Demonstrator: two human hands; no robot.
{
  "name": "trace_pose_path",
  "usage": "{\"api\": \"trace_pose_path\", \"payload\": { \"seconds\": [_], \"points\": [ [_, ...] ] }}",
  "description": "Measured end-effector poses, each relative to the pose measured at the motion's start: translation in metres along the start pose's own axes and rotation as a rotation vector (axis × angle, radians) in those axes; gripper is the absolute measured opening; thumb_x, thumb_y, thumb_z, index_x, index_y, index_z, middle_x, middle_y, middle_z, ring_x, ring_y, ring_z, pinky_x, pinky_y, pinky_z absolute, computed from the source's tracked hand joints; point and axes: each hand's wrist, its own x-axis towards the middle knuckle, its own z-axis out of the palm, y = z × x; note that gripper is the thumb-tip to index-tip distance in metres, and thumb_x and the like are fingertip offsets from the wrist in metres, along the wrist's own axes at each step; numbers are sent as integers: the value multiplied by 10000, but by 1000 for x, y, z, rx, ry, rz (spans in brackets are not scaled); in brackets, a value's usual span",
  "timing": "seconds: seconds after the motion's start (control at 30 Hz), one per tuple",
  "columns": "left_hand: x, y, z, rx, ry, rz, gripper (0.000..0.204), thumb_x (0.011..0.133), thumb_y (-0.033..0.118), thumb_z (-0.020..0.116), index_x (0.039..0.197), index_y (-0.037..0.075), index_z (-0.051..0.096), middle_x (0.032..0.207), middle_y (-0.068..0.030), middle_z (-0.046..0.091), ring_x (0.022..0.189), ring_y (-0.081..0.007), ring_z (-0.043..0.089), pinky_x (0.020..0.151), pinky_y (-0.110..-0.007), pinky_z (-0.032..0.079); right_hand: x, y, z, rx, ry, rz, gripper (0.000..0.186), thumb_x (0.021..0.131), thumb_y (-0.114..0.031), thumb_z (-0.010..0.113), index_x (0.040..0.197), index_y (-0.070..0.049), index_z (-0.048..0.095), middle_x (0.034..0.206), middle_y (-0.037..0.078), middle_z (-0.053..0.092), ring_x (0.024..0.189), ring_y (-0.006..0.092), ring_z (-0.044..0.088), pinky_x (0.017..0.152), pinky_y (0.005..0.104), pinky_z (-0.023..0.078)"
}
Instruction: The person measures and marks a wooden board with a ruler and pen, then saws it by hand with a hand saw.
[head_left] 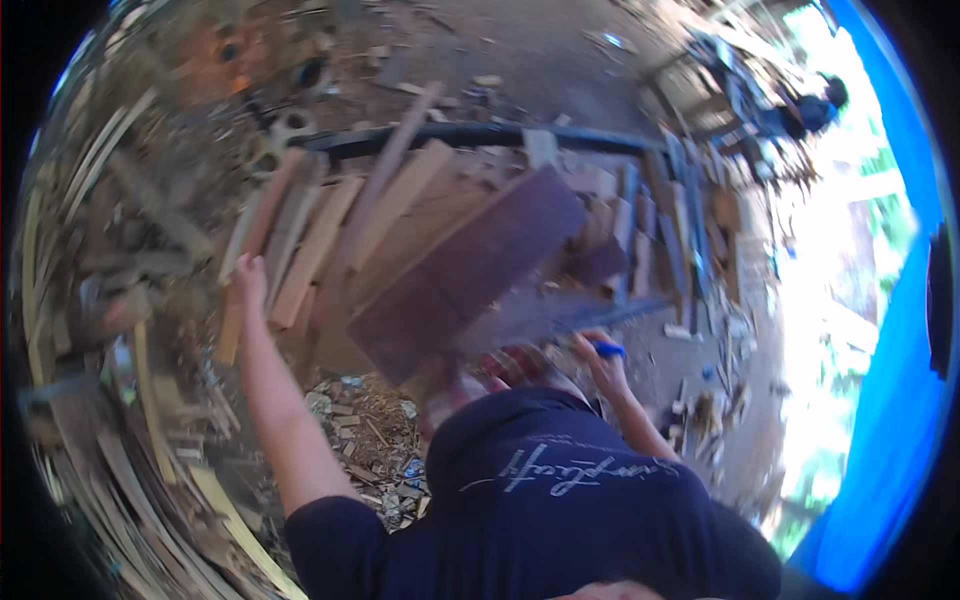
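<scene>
My left hand (251, 275) is at the left side of a row of loose planks, over the end of a reddish-brown strip (275, 205); motion blur hides whether its fingers grip it. A pale plank (319, 250) lies just right of it. A wide dark red-brown board (465, 265) lies diagonally across the middle, over other boards. My right hand (597, 355) is closed on a small blue item (608, 349), perhaps a handle, below the right end of a greyish board (525, 320).
A dark beam (480, 133) runs behind the planks. Stacked strips (115, 500) fill the lower left. Wood scraps (360, 440) litter the ground near me. Dark clutter (775, 110) stands at upper right, beside a bright opening and blue tarpaulin (870, 440).
</scene>
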Motion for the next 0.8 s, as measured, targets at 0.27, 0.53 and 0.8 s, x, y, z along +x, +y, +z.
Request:
{"api": "trace_pose_path", "payload": {
  "seconds": [0.27, 0.53, 0.8],
  "points": [
    [-83, 226, 59, -477, -394, 196, 413, 988, 300, 585, 1280, 8, 561, 1150, -102, 632, 1088, -181, 598, 929, -315, 472, 39, -28, -9, 336, 105, 55, 261, 972, -301, 614, 826, -85, 600, 719, -21, 546, 664, 64, 495, 615, 237, 409],
    [-295, 413, 65, -651, -1051, 541, 383, 979, 318, 605, 1297, 103, 589, 1137, -65, 610, 1045, -159, 586, 912, -302, 483, 58, -80, 10, -26, -433, -40, 267, 960, -320, 645, 1016, -61, 613, 786, 11, 570, 727, 104, 536, 690, 285, 456],
    [-327, 448, 86, -591, -1039, 611, 185, 1007, 141, 540, 1147, 35, 598, 990, -87, 608, 906, -160, 590, 825, -305, 487, 82, -98, -41, -93, -665, -193, 480, 1021, -394, 518, 1359, -59, 458, 897, 64, 578, 833, 148, 544, 758, 329, 469]
  ]
}}
